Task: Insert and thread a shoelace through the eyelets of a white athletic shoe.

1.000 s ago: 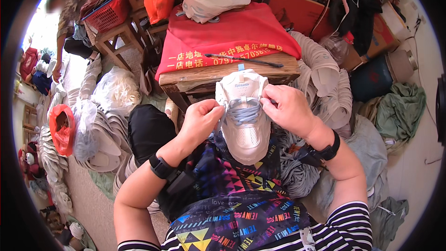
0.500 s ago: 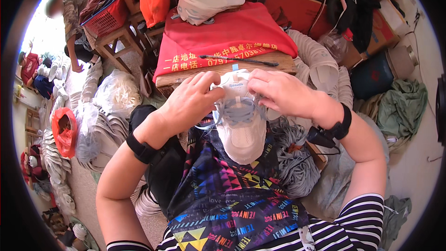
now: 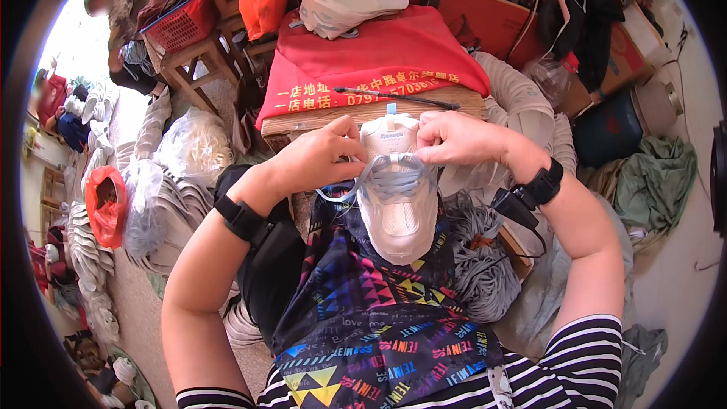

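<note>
A white shoe upper (image 3: 399,233) lies toe toward me against my printed apron, its tongue pointing at the bench. Light blue shoelace (image 3: 395,182) criss-crosses its front. At the upper's left edge my left hand (image 3: 327,153) is closed, thumb and forefinger pinching the lace near the top eyelets. My right hand (image 3: 463,138) is closed opposite it, fingertips pinched at the lace by the right eyelets. One length of lace spans the tongue between both hands. A loose lace end hangs below my left hand.
Ahead stands a wooden bench (image 3: 303,126) under a red cloth (image 3: 379,49), bearing a thin dark tool (image 3: 397,98) and another white upper (image 3: 350,1). Grey lace bundles (image 3: 485,276) lie to my right. Stacked uppers and plastic bags (image 3: 195,148) sit left; another person (image 3: 132,11) bends at far left.
My right hand has drawn its fingers in from the upper's side to a pinch at the eyelets. The top lace now crosses straighter over the tongue. The view has shifted slightly.
</note>
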Demonstrator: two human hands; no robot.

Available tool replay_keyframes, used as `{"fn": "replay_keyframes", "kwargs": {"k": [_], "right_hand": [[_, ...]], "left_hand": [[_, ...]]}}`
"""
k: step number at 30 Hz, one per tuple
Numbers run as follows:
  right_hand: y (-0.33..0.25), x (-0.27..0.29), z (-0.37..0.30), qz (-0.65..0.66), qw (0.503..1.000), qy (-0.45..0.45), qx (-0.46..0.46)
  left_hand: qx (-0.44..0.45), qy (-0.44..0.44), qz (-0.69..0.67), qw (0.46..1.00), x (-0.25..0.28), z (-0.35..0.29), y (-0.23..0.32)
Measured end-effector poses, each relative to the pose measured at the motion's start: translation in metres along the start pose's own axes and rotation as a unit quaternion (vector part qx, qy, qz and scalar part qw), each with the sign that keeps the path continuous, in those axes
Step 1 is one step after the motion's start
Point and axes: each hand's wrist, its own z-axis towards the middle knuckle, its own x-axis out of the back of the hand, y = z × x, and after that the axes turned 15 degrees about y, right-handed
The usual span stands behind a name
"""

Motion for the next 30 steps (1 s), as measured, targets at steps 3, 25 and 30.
{"fn": "replay_keyframes", "kwargs": {"k": [3, 25, 30], "right_hand": [[-0.005, -0.014, -0.003, 0.015, 0.997, 0.051, -0.054], [-0.163, 0.048, 0.003, 0.250, 0.818, 0.492, 0.162], [-0.167, 0.011, 0.012, 0.243, 0.868, 0.402, 0.165]], "left_hand": [[-0.008, 0.047, -0.036, 0.998, -0.011, -0.003, -0.012], [-0.027, 0.247, -0.433, 0.866, 0.061, 0.040, 0.140], [-0.029, 0.322, -0.451, 0.832, 0.069, 0.043, 0.122]]}}
